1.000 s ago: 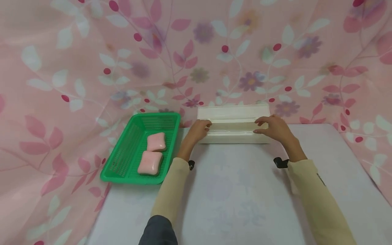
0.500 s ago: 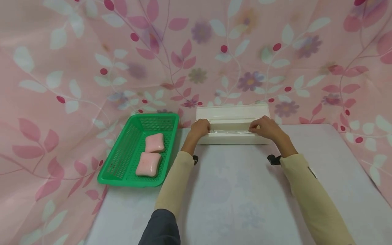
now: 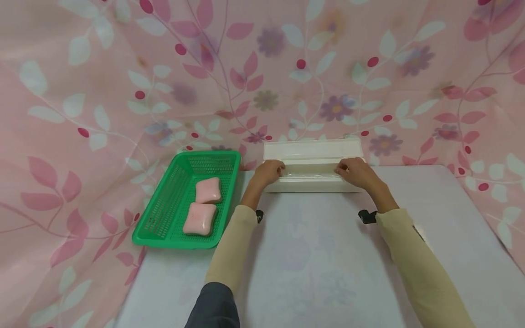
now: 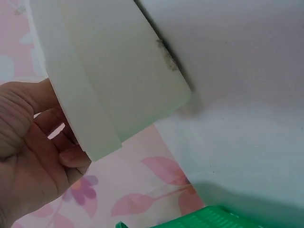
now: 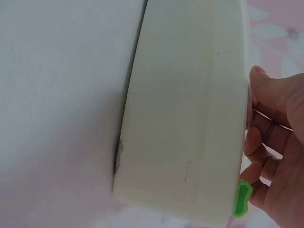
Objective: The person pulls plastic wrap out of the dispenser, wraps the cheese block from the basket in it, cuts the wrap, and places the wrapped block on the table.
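Observation:
A long white plastic wrap dispenser (image 3: 313, 186) sits at the back of the table, its lid (image 3: 313, 148) raised. Shiny clear plastic wrap (image 3: 309, 175) stretches along its opening. My left hand (image 3: 268, 172) is at the left end, fingers curled at the front edge, pinching the wrap; the dispenser's wall hides its fingertips in the left wrist view. Toward the right end, my right hand (image 3: 356, 173) pinches the wrap between thumb and fingers. A small green piece (image 5: 242, 198) shows on the dispenser's edge beside the right fingers.
Left of the dispenser, a green plastic basket (image 3: 164, 214) holds two pink pillow-shaped pieces (image 3: 200, 218). White cloth covers the table (image 3: 311, 264). A pink floral curtain (image 3: 262, 82) hangs close behind the dispenser and along the left side.
Both hands have moved slightly inward along the dispenser. The right thumb and fingers, spread apart a second ago, have come together in a pinch. The dispenser and basket stay put.

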